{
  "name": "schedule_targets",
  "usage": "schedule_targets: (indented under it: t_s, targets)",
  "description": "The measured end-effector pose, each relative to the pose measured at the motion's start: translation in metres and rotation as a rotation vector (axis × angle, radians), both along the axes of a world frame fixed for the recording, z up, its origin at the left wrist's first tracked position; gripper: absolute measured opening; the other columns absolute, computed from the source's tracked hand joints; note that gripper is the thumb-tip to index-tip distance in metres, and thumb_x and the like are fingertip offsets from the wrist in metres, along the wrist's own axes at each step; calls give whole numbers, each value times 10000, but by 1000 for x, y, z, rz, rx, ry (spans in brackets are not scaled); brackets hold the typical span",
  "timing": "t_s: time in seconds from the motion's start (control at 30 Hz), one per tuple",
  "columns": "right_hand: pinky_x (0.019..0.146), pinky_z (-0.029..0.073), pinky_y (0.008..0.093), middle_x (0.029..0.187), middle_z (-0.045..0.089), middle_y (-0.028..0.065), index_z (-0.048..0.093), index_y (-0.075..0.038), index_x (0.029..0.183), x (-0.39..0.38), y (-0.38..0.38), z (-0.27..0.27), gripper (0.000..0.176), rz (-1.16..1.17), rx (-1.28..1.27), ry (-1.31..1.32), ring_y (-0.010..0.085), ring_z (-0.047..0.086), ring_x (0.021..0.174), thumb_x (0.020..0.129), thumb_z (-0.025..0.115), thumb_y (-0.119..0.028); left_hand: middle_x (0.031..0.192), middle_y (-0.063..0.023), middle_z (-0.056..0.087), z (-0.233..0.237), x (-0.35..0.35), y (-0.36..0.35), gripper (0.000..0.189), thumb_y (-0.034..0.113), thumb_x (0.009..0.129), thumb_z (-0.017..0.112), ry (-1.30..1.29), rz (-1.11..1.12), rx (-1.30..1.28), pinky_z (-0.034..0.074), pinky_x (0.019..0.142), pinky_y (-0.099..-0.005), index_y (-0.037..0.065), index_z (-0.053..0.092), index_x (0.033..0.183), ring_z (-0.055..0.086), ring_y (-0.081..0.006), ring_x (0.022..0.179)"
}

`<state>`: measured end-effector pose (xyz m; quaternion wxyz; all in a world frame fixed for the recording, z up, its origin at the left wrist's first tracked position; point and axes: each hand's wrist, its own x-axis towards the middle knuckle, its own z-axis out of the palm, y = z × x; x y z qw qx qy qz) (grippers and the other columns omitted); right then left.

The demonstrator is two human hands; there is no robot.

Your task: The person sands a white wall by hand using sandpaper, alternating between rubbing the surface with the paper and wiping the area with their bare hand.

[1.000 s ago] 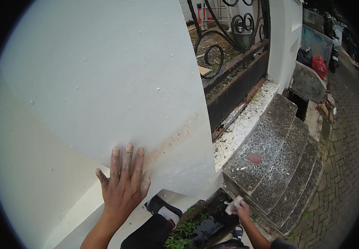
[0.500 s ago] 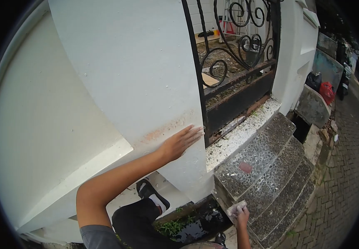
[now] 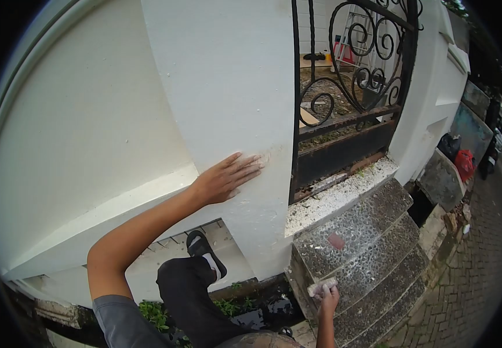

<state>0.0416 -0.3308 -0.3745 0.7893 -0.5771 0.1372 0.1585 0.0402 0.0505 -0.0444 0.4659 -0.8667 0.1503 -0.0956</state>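
My left hand [image 3: 228,178] lies flat against the white pillar [image 3: 222,87], palm down with its fingers stretched out. White dust coats the fingertips. A faint scuffed patch [image 3: 269,158] shows on the wall just beyond them; the hand covers the area beside it. Low over the steps, my right hand [image 3: 328,297] grips a small, pale, dusty block [image 3: 322,286] between thumb and fingers. Its exact kind cannot be made out. Behind it, a flat reddish square piece [image 3: 336,240] rests on the top pebbled step [image 3: 367,214].
A black wrought-iron gate [image 3: 349,136] stands right of the pillar above a speckled white sill [image 3: 320,211]. Below me runs a ditch with dark water [image 3: 262,313] and plants. One foot [image 3: 196,243] is on a ledge. Trash bags [image 3: 464,165] sit by the paved street.
My left hand has shifted from the pillar's gate-side edge leftward over the reddish scuffed patch. The camera view has turned a little. My right hand keeps its hold on the block.
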Motion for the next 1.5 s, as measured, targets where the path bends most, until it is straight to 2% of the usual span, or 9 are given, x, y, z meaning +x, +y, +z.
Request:
schedule_targets:
  t_s: [0.23, 0.3, 0.4, 0.5, 0.83, 1.2, 1.3, 1.33, 1.5]
  targets:
    - [587, 489, 266, 875, 604, 12, 560, -87, 1022, -3, -2, 23, 126, 53, 172, 46, 113, 587, 712, 906, 516, -105, 1521, -60, 196, -56, -16, -1, 638, 384, 896, 447, -60, 18, -185, 27, 1153, -413, 51, 292, 1418, 108, -171, 1416]
    - [599, 492, 257, 895, 614, 27, 559, -66, 1038, 0, 12, 53, 142, 95, 295, 23, 117, 600, 729, 906, 512, -86, 1350, -144, 464, -77, -19, -14, 495, 292, 885, 493, 33, -74, -276, 290, 1082, -406, 71, 458, 1327, 408, -238, 1281]
    - [669, 503, 297, 941, 621, 46, 555, -49, 1063, 6, 35, 117, 167, 213, 477, -44, 150, 612, 806, 916, 482, -81, 915, -168, 655, -90, -14, -53, 306, 269, 876, 531, 354, 408, -896, 506, 754, -404, 82, 645, 1090, 637, -305, 875]
    - [748, 501, 323, 971, 624, 62, 546, -28, 1093, 16, 50, 152, 199, 363, 629, -152, 174, 618, 835, 923, 456, -83, 609, -149, 592, -81, -23, -92, 262, 307, 871, 562, 37, 77, -1307, 448, 489, -405, 81, 692, 894, 566, -328, 531]
    - [806, 486, 313, 1058, 605, 68, 549, -40, 1092, 7, 72, 192, 197, 295, 674, -274, 154, 594, 919, 897, 526, -45, 1076, -68, 593, -98, -75, -168, 367, 340, 891, 581, 290, 351, -2959, 463, 810, -321, 25, 594, 1077, 561, -173, 976]
    - [771, 467, 277, 1068, 594, 58, 495, -63, 1177, -27, 90, 176, 302, 387, 571, -19, 126, 567, 954, 884, 567, -55, 867, -34, 651, -142, -72, -211, 157, 125, 879, 611, -488, 192, -3001, 465, 727, -251, 3, 631, 975, 581, -88, 776]
    - [732, 454, 213, 990, 583, 40, 455, -38, 1211, -26, 79, 161, 379, 243, 314, -217, 75, 542, 899, 858, 587, 0, 902, -50, 661, -151, -72, -187, 155, 105, 881, 600, -445, 163, -2606, 461, 733, -245, -11, 632, 979, 585, -84, 815]
    - [729, 444, 180, 937, 557, 24, 424, -13, 1226, -18, 74, 151, 425, 239, 183, -362, 45, 516, 869, 838, 588, 48, 665, -36, 618, -156, -72, -180, 188, 161, 862, 629, -454, 138, -2428, 371, 509, -250, -25, 632, 839, 470, -30, 628]
    - [937, 381, 284, 1346, 403, 171, 229, -4, 1404, -3, 58, 184, 719, 492, 279, -510, 165, 447, 1144, 799, 614, 59, 743, -151, 642, -149, -81, -176, 178, 135, 841, 628, -178, 257, -2129, 446, 630, -311, -31, 629, 905, 601, -163, 681]
